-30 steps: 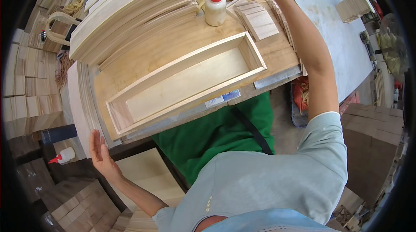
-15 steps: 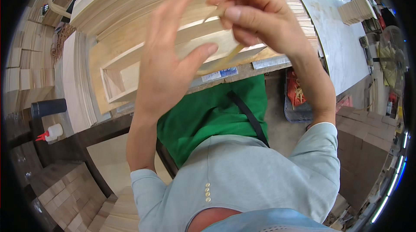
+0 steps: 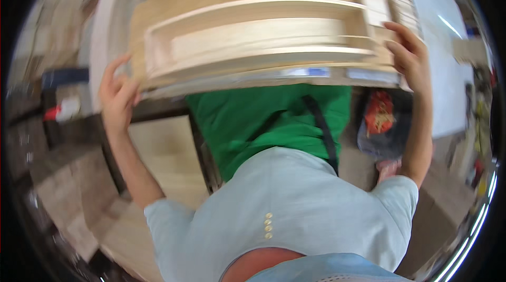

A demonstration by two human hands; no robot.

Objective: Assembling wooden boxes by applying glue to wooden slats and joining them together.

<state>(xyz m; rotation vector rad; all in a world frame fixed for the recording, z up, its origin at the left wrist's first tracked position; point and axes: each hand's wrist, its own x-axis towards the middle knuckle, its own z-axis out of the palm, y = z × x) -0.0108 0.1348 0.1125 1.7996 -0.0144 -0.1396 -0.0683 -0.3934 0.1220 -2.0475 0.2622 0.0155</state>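
A long, shallow wooden box (image 3: 258, 54) with thin pale walls lies on a flat wooden board (image 3: 138, 45) at the bench edge in front of me. My left hand (image 3: 117, 92) is beside the board's left corner, its thumb and forefinger apart. Blur hides whether it touches the board. My right hand (image 3: 410, 53) is just beyond the box's right end. Its fingers are loosely bent and spread, and nothing shows between them.
Thin wooden strips (image 3: 377, 5) lie to the box's right, and a pale worktop (image 3: 435, 29) lies beyond. A dark tray (image 3: 377, 142) with a red packet (image 3: 380, 112) is low on the right. A white bottle with a red tip (image 3: 68, 108) is at the left.
Both hands came down and spread apart, from above the box to its two ends. The yellowish band that hung from my right hand is out of sight. The view has shifted.
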